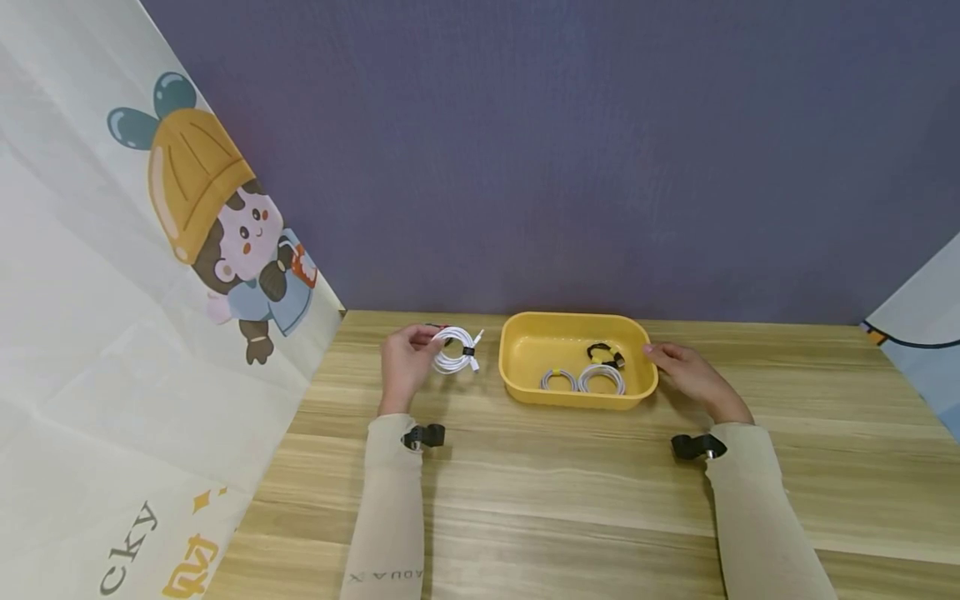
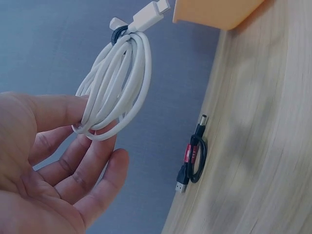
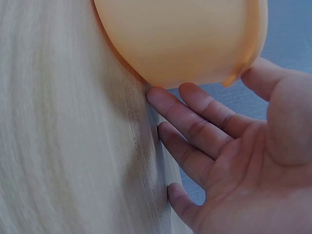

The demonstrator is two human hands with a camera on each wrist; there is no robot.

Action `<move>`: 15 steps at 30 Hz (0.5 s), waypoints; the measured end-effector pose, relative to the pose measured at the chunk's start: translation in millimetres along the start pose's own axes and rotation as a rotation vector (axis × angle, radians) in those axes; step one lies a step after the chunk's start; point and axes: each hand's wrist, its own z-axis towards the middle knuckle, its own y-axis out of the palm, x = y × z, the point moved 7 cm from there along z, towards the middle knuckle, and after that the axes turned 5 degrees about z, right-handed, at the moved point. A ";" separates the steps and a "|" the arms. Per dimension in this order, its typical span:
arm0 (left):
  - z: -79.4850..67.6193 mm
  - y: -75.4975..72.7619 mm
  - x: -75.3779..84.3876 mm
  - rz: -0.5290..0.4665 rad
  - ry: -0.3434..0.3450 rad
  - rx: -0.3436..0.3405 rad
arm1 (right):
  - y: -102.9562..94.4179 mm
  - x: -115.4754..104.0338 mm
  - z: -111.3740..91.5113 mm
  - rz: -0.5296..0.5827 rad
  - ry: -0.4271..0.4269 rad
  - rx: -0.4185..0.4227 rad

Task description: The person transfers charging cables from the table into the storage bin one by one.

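In my left hand (image 1: 406,365) I hold a coiled white cable (image 2: 119,78), pinched between thumb and fingers and raised above the table. A black tie binds the coil, and a white connector sticks out at its top in the left wrist view. My right hand (image 1: 693,379) holds the right end of a yellow bin (image 1: 517,392), thumb over the rim and fingertips against the outer wall. Inside the bin lie a white coiled cable (image 1: 621,382), a smaller grey coil (image 1: 545,379) with a yellow tie, and a black cable (image 1: 617,360).
A short black cable (image 2: 201,130) with a red band and a USB plug lies on the wooden table (image 1: 570,492), mostly behind the white coil in the head view. A dark blue panel (image 1: 555,167) rises at the table's back edge; a printed white sheet (image 1: 82,333) stands left.
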 end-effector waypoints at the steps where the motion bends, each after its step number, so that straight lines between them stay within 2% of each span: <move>1: -0.3 -0.1 1.2 -0.004 -0.001 0.003 | -0.2 -0.1 -0.2 0.000 0.001 0.000; 15: -1.1 2.6 10.2 -0.066 0.029 0.053 | -0.1 -0.6 -0.7 -0.004 -0.008 0.001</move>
